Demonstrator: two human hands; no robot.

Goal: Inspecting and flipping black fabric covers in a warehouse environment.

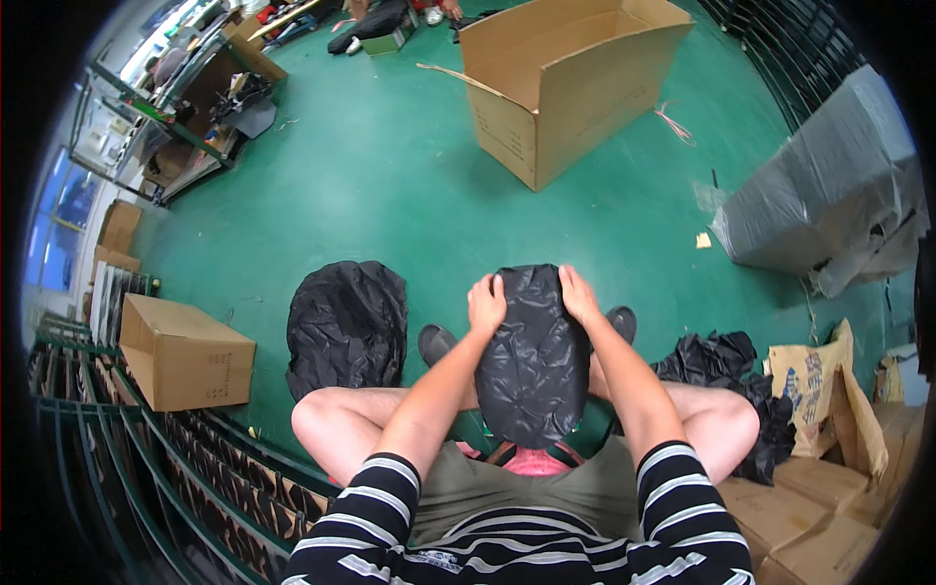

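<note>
A black, wrinkled, oval fabric cover lies lengthwise between my bent knees, looking smooth and rounded on top. My left hand grips its far left edge, fingers curled and thumb toward the fabric. On the far right edge my right hand is closed round the rim, with the fingertips partly hidden. Something pink with straps shows under the near end; what it is I cannot make out. A second black cover is spread on the floor at my left. More crumpled black fabric lies by my right knee.
A large open cardboard box stands ahead on the green floor. A smaller carton sits left by a green metal rack. At right are a grey plastic-wrapped stack, a torn brown sack and flat cartons.
</note>
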